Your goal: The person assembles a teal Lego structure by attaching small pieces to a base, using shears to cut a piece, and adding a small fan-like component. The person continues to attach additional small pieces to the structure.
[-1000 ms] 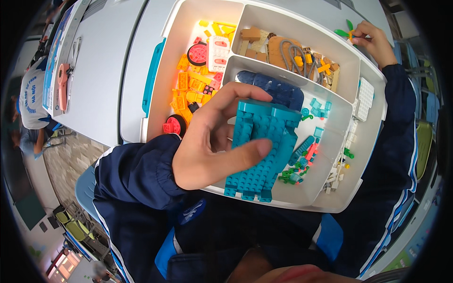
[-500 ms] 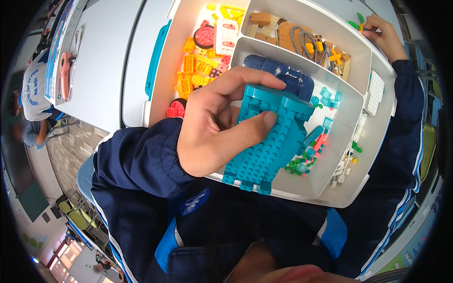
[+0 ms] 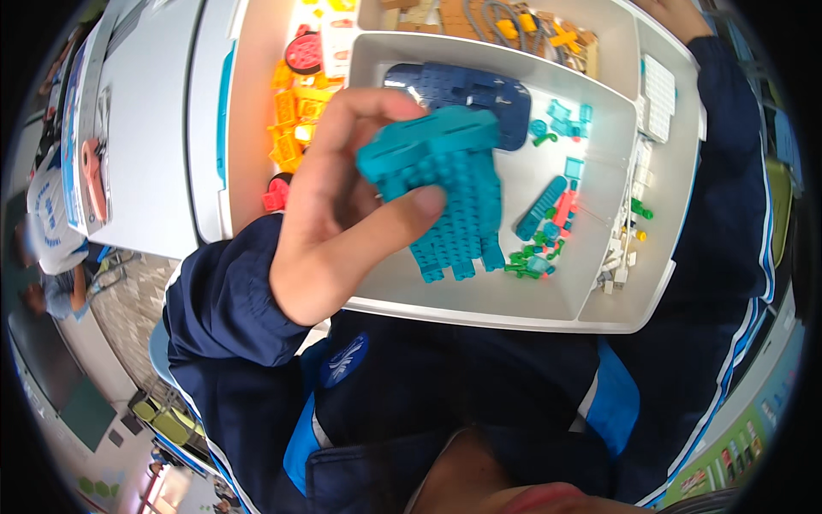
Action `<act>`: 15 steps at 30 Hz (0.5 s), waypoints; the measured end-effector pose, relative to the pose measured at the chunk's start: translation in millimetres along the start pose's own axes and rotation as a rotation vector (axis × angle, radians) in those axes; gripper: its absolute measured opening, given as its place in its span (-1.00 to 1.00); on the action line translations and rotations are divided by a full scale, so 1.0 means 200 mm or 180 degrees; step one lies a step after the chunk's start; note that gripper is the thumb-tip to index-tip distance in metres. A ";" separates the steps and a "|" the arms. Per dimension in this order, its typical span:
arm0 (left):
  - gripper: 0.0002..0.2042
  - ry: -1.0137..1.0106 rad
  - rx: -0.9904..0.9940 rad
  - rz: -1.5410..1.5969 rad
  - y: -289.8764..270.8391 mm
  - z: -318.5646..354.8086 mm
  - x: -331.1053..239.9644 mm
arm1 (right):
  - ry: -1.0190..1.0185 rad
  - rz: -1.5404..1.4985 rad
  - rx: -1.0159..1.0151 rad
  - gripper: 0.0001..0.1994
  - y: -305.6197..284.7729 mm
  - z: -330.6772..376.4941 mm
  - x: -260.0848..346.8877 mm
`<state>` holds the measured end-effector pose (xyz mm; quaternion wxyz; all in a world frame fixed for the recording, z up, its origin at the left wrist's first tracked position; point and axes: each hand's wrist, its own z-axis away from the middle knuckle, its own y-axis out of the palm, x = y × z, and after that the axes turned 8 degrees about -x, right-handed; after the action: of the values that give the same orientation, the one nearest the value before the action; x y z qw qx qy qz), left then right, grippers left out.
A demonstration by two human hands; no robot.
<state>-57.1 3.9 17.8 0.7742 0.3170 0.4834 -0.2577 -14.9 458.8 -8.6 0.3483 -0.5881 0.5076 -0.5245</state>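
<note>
My left hand (image 3: 330,231) is closed round a teal building-brick assembly (image 3: 458,184), thumb on its studded face and fingers behind. I hold it tilted above a white divided tray (image 3: 445,313). Behind it in the same compartment lies a dark blue studded piece (image 3: 505,111), partly covered by the assembly. Only part of my right hand (image 3: 676,17) shows at the top right edge, beyond the tray; its fingers are cut off or blurred, so what they hold does not show.
Yellow bricks (image 3: 295,107) and a red wheel (image 3: 303,53) fill the left compartment; tan and brown pieces lie in the far one. Small green pieces (image 3: 531,264), a teal slab (image 3: 541,208) and a white plate (image 3: 658,98) lie to the right. A pink tool (image 3: 92,180) rests far left.
The teal assembly has moved left and up in my left hand and tilted, showing more of its top edge. My right hand, earlier pinching a small green and orange piece, has mostly left the view.
</note>
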 end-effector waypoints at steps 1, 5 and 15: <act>-0.43 -0.0234 -0.0073 -0.0092 0.01 0.01 -0.03 | -0.0037 -0.0042 -0.0011 -0.79 0.01 0.01 0.00; -0.32 0.0016 0.0106 -0.0128 0.03 0.04 0.00 | -0.0603 0.0219 -0.0038 -0.77 0.05 -0.03 -0.02; -0.45 -0.0287 -0.0258 0.0844 0.01 0.02 0.02 | -0.0335 0.0085 -0.0255 -0.73 0.02 0.00 0.02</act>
<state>-50.9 1.9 16.2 0.8346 0.3346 0.4120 -0.1474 -15.9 454.3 -12.0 0.3576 -0.6215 0.5170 -0.4675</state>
